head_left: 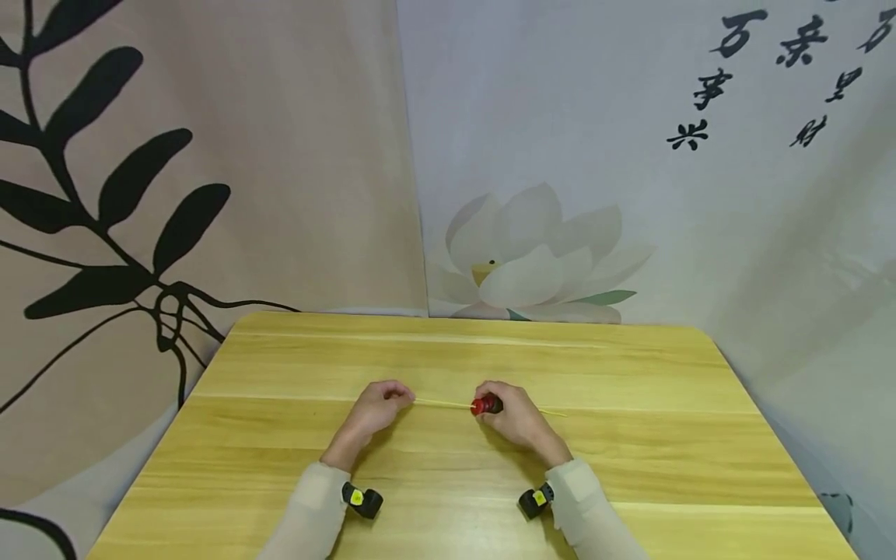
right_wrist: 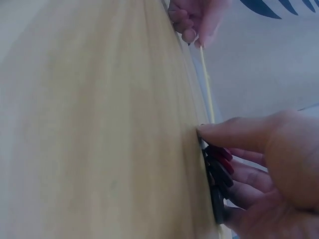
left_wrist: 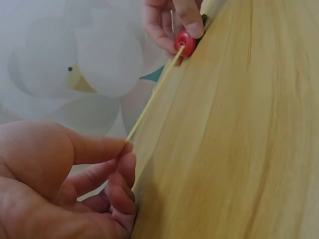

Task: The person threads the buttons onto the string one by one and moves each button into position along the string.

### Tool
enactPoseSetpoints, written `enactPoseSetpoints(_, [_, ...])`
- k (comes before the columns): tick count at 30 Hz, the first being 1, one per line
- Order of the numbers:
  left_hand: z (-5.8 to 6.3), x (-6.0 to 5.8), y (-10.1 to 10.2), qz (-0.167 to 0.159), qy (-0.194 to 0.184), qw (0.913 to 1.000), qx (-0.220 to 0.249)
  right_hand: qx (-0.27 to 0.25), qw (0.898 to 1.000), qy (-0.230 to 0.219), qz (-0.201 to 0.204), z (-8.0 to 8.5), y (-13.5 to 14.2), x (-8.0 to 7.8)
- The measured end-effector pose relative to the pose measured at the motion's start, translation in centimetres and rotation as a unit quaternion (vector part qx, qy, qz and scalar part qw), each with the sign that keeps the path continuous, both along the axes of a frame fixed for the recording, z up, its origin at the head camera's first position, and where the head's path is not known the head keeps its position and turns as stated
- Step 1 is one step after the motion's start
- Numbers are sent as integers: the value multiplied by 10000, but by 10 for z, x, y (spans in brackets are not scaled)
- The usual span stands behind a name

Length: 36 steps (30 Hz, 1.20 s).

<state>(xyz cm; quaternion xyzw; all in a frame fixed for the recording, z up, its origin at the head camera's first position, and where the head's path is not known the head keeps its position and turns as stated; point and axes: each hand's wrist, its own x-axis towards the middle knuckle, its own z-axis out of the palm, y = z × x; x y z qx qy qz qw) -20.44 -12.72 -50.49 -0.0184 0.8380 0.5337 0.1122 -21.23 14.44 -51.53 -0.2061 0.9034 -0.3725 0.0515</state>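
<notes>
My left hand (head_left: 380, 405) pinches a thin yellow string (head_left: 442, 403) between thumb and forefinger. From there the string runs taut across to a red button (left_wrist: 186, 43) with several small holes, and passes through it. My right hand (head_left: 516, 414) grips that button together with several dark buttons (right_wrist: 220, 169) stacked behind it, just above the table. In the right wrist view, the fingers partly hide the stack, so its size is unclear. A short tail of string comes out to the right of the right hand in the head view.
Both hands work over the wooden table (head_left: 448, 498), whose rounded far corners show. Behind it hangs a pale curtain (head_left: 336, 155) with printed leaves, a lotus and characters. Small black wrist cameras are strapped over both light sleeves (head_left: 308, 502).
</notes>
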Motion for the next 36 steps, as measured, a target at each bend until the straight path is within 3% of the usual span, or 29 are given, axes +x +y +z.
enactPoseSetpoints(25, [1,5,-2,-103,107,9998,-158,-195,9998,-73,52,1,0,4])
enactPoseSetpoints(36, [-1,6,5,21,76,9998,-171,-203,9992,-282,190,-1,6,4])
